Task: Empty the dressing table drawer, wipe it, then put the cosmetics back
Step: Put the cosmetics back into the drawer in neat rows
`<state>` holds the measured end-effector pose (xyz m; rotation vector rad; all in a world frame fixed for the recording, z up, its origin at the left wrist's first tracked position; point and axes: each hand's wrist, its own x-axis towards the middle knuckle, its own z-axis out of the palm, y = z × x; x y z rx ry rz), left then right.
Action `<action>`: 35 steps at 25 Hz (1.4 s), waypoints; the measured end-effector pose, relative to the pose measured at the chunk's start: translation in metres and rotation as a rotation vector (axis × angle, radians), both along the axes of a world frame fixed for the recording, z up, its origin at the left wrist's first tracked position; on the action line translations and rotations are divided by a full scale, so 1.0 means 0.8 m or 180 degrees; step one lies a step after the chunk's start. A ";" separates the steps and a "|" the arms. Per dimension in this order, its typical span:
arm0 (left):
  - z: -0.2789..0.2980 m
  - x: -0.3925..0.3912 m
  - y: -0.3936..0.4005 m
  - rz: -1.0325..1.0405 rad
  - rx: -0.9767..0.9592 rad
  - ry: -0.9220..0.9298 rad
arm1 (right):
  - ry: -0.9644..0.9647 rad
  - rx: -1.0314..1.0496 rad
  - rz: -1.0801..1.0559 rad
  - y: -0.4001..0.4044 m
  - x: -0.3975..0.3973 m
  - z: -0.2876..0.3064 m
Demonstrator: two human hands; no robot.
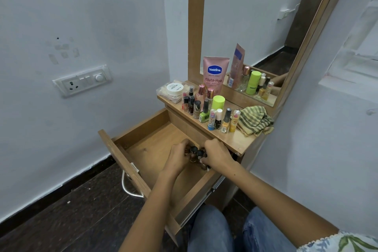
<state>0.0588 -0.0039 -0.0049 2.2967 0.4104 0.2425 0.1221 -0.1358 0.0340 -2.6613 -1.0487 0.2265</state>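
Bottles (197, 154) clustered in our hands, low in the open drawer (155, 149).

We have our left hand (180, 156) and right hand (217, 154) curled round a cluster of small dark-capped bottles at the drawer's right side, beneath the table's (241, 142) edge. Gathering so many at once is the risk: we judge that one could slip between our fingers and knock the drawer floor, or catch on the table's overhang as we lift. The caps look black and the glass brownish, though our hands hide most of it. The rest of the drawer floor shows bare wood. Above, more cosmetics (206, 106) stand in a row on the table, beside a striped cloth (255, 119) and a pink tube (214, 75) by the mirror (255, 26).
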 end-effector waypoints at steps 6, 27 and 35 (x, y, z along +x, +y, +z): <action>0.003 -0.002 -0.003 -0.0019 -0.0226 -0.0001 | -0.0133 0.0376 -0.0001 -0.010 -0.011 0.002; 0.060 -0.039 -0.025 0.0401 0.0194 -0.0989 | -0.1443 0.2020 -0.0335 -0.095 -0.009 0.048; 0.106 -0.024 -0.072 0.0392 0.0757 -0.1513 | -0.1934 0.1328 -0.0587 -0.072 0.027 0.072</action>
